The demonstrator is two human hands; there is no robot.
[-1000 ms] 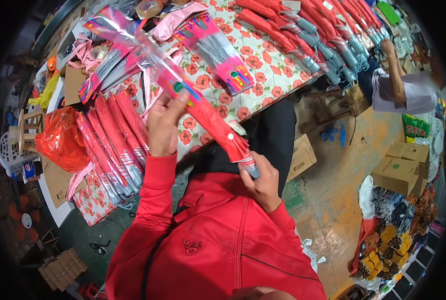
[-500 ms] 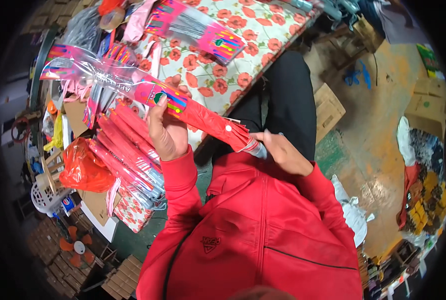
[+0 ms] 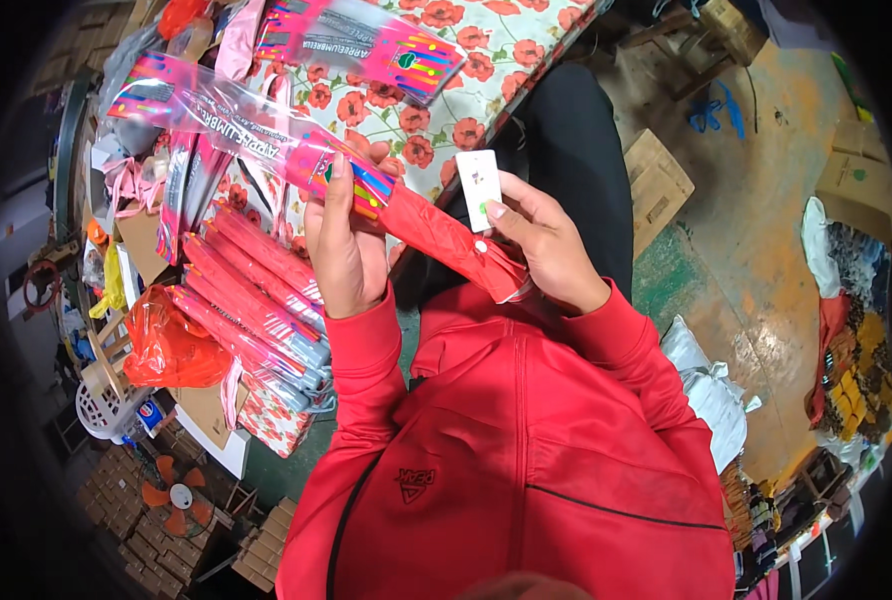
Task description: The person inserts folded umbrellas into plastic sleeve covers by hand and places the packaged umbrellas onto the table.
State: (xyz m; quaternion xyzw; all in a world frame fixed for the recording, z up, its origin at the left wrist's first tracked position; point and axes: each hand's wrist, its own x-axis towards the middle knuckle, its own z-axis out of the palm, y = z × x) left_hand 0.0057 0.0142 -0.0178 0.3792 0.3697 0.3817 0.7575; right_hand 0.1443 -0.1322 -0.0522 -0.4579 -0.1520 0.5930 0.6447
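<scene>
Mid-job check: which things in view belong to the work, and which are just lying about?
Job, seemingly:
- red umbrella, partly inside printed sleeve, left hand
- white tag, right hand
- packed umbrellas
- flat sleeve

Lying about, likely:
- orange fan
- orange-red bag
- cardboard

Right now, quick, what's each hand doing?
Left hand: closed on the pink-and-clear plastic sleeve, with the red umbrella partly inside.
Right hand: pinching a white tag; whether it grips the umbrella too, I can't tell.
</scene>
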